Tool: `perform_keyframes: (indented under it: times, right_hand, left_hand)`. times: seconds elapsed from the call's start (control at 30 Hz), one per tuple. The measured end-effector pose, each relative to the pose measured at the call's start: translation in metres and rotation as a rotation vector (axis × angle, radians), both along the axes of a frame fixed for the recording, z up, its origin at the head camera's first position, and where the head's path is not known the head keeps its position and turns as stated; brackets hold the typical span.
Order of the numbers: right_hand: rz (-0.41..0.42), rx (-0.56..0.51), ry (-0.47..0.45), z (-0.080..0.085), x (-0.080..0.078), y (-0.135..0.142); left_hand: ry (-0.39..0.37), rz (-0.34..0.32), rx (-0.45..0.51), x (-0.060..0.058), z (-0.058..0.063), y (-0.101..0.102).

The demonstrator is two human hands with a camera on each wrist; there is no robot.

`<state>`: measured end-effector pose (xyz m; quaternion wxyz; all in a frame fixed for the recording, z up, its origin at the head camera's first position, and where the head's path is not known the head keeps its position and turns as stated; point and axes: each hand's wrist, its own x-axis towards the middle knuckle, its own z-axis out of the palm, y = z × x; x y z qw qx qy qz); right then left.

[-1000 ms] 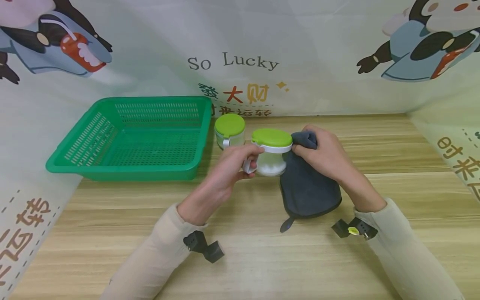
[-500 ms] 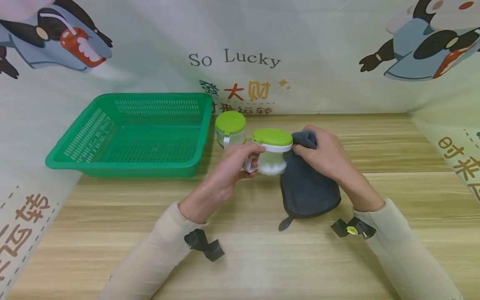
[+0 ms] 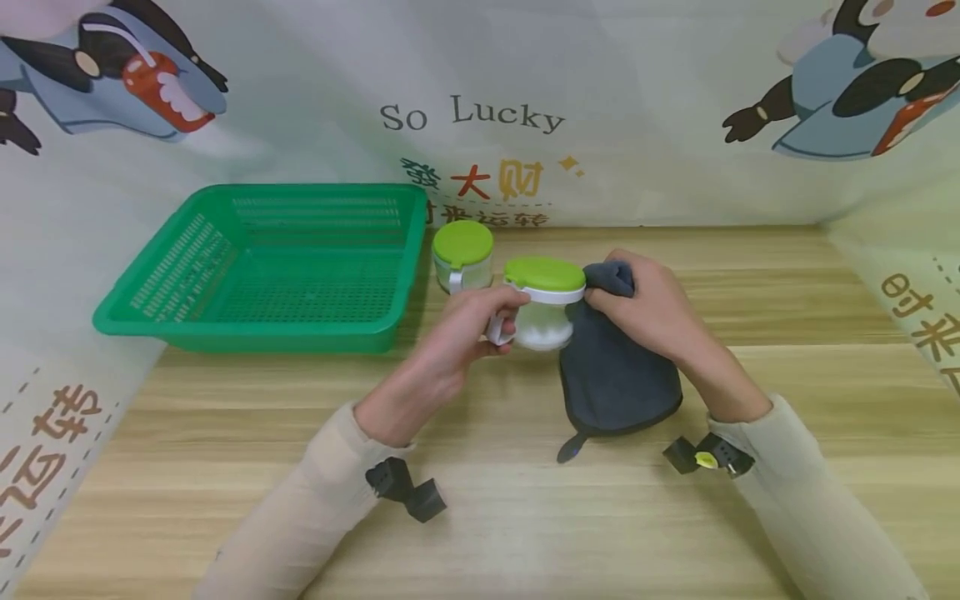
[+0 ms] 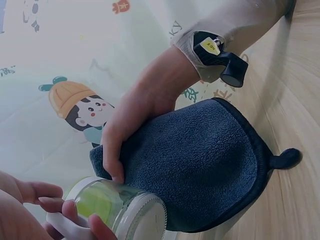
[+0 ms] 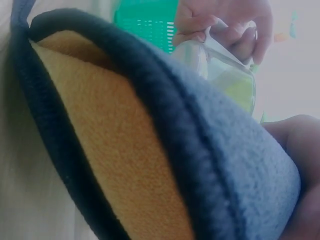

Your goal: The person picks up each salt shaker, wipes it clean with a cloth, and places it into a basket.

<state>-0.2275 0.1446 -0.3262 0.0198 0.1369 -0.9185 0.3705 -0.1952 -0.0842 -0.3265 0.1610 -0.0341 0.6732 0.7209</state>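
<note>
My left hand (image 3: 472, 329) grips the white handle of a clear glass seasoning jar (image 3: 543, 321) with a green lid and white collar. It is held upright above the table in the head view. In my right hand (image 3: 648, 300) is a bunched corner of a dark grey cloth (image 3: 618, 375), pressed near the right side of the jar's collar. The rest of the cloth hangs down, its small loop at the lower end. In the right wrist view the cloth (image 5: 125, 140) shows an orange inner side. My curled left fingers (image 4: 70, 210) pass through the handle in the left wrist view.
A second green-lidded jar (image 3: 462, 258) stands behind my left hand, close to a green plastic basket (image 3: 247, 342) at the back left. A printed backdrop (image 3: 637, 125) rises along the rear edge of the wooden table (image 3: 510, 508).
Both hands, the jar and the cloth stay almost where they were. The head view has shifted slightly, with the basket and second jar a little higher in it.
</note>
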Motion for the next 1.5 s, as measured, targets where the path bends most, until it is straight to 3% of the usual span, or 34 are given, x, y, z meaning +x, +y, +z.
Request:
perform_keyframes:
  times: [0.43,0.63,0.87,1.23,1.5]
  right_hand:
    - [-0.003,-0.045,-0.010,0.002,0.003,0.002]
    - [-0.001,-0.015,0.029,0.010,0.011,-0.003]
    - [0.030,-0.041,0.055,0.016,0.019,-0.007]
    - [-0.001,-0.057,0.032,0.014,0.014,-0.001]
    - [0.013,-0.025,0.036,0.015,0.015,-0.004]
  left_hand:
    - [0.008,-0.013,0.023,0.001,0.002,-0.002]
    - [-0.008,0.018,0.075,-0.003,0.004,-0.008]
    - [-0.004,0.053,0.073,-0.003,0.007,-0.007]
    - [0.021,0.029,0.045,0.005,0.010,-0.003]
    - [0.001,0.032,0.039,0.002,0.008,-0.004]
